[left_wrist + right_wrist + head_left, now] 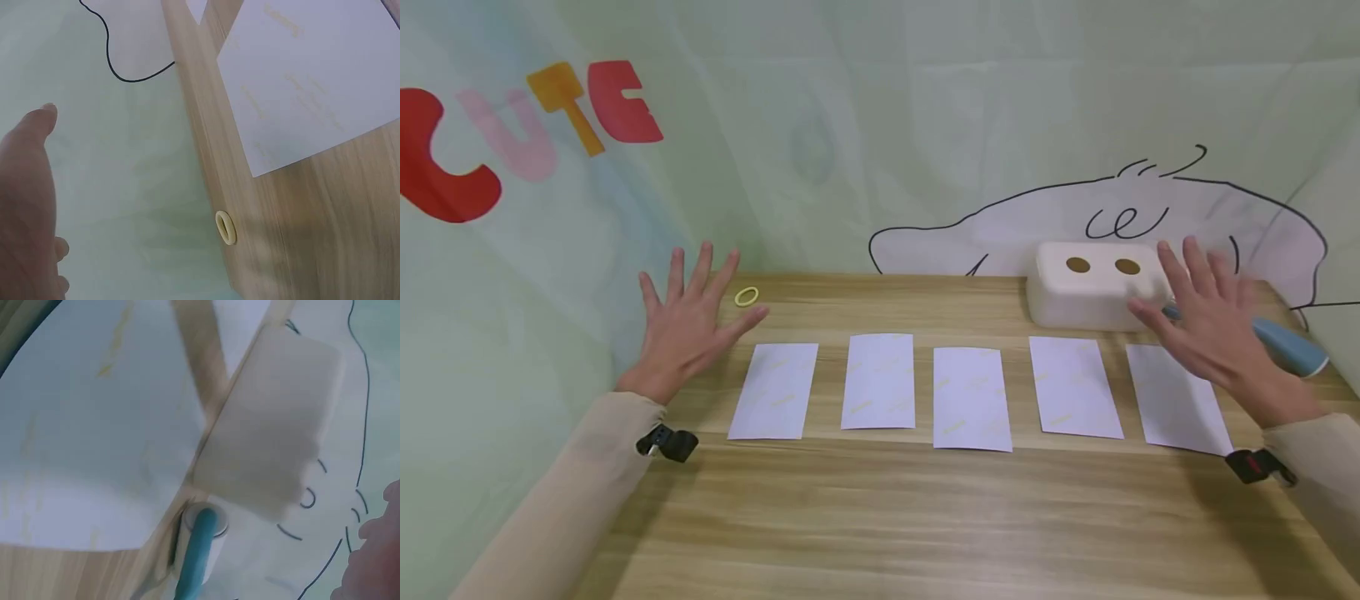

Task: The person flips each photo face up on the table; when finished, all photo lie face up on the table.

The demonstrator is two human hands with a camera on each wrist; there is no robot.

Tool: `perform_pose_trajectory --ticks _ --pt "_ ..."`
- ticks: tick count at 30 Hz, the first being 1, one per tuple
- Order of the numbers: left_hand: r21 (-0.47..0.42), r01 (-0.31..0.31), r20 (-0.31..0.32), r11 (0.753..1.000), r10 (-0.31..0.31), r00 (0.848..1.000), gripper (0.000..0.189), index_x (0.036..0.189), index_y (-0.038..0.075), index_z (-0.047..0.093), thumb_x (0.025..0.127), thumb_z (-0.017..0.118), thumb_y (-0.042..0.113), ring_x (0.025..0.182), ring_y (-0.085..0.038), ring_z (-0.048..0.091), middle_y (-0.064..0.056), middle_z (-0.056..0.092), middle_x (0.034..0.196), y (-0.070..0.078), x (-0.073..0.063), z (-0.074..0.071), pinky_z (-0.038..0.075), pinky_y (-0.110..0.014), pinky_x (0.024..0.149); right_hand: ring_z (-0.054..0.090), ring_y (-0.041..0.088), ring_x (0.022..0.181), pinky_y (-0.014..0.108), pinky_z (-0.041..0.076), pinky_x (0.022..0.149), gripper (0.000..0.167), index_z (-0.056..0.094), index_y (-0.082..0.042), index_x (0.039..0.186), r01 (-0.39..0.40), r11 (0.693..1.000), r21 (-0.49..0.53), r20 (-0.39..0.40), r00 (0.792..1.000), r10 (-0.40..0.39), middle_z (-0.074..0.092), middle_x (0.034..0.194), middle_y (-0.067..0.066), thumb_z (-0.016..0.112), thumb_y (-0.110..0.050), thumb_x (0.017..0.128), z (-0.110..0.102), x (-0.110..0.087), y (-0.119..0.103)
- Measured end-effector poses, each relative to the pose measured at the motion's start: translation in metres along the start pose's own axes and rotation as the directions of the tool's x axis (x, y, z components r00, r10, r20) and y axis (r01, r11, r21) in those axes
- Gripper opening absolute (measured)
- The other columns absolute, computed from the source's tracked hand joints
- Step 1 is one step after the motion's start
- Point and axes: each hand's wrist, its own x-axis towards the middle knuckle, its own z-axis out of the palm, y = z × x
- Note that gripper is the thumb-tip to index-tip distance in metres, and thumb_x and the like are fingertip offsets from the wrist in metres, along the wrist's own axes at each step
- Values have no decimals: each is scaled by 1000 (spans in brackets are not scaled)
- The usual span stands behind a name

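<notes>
Red, pink and orange letters point(529, 162) spelling CUTE on the pale green backdrop point(820, 108), legible in the head view only. Faint yellow print, unreadable even from the wrists, on five white paper sheets point(972, 398) laid apart in a row across the wood-grain tabletop point(887, 517). Left hand point(681, 329) spread, fingers extended, holding nothing, just beside a pale yellow ring point(747, 297) near the tabletop's rear edge. Right hand point(1217, 333) likewise spread and unloaded, above the rightmost sheet point(1180, 400). Two brown ovals point(1078, 264) on a white box point(1082, 304), shown from the head but not the right wrist. Blue handle point(197, 556) with adjoining whitish cylinder point(215, 547), the latter distinct only from the right wrist.
</notes>
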Motion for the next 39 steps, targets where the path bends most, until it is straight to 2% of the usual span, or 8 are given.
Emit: perform_pose_trajectory --ticks 9,15,19,22,29,32,34,39 --pt "-3 -15 -27 1000 15 1000 94 172 26 12 100 48 75 159 -36 -18 -9 -3 177 7 -1 -11 -22 -73 113 -10 43 160 68 -18 119 85 5 -15 172 46 992 117 -54 998 -40 -6 177 15 43 -57 109 1 10 -26" --pt "-52 -14 -50 999 11 999 94 172 25 12 101 48 74 160 -36 -16 -7 -3 178 12 0 -18 -21 -74 114 -6 43 161 67 -14 121 84 9 -11 171 88 971 222 -78 994 -72 -2 177 17 42 -57 109 4 19 -43" --pt "-103 -19 -75 994 11 997 93 172 24 13 101 50 71 161 -37 -11 -5 -1 178 16 -1 -24 -17 -74 115 0 43 161 65 -7 124 81 13 -7 171 144 938 315 -106 988 -116 4 176 19 43 -52 110 7 26 -58" --pt "-133 -25 -94 991 12 996 93 172 25 14 101 49 73 162 -37 -8 -4 0 178 19 -2 -27 -13 -74 117 0 40 161 63 -7 124 78 13 -10 171 161 912 378 -110 986 -129 4 177 16 43 -48 110 9 30 -69" --pt "-179 -37 -131 983 13 991 96 172 22 17 99 50 74 162 -39 0 -11 7 177 25 -2 -32 -4 -75 120 -3 28 162 60 -7 125 76 11 -20 172 155 852 499 -87 988 -129 2 178 4 42 -50 110 12 39 -93" --pt "-202 -40 -139 978 12 990 96 172 19 18 99 50 73 161 -41 3 -13 9 177 27 -1 -33 -1 -75 120 -1 25 162 57 -5 127 75 11 -21 172 165 820 548 -84 986 -142 4 178 3 42 -50 110 14 44 -102" --pt "-218 -45 -148 975 13 989 96 172 18 18 100 49 73 161 -42 5 -15 11 176 28 -1 -33 2 -75 121 0 23 162 58 -3 127 74 11 -23 172 161 797 582 -76 987 -144 5 178 2 41 -51 110 15 47 -108" --pt "-274 -70 -183 959 20 983 94 171 16 21 101 51 71 160 -43 11 -15 15 176 30 -1 -33 7 -69 124 2 23 161 59 -1 126 73 12 -26 172 137 764 630 -54 990 -133 7 177 -3 40 -52 110 22 52 -123"
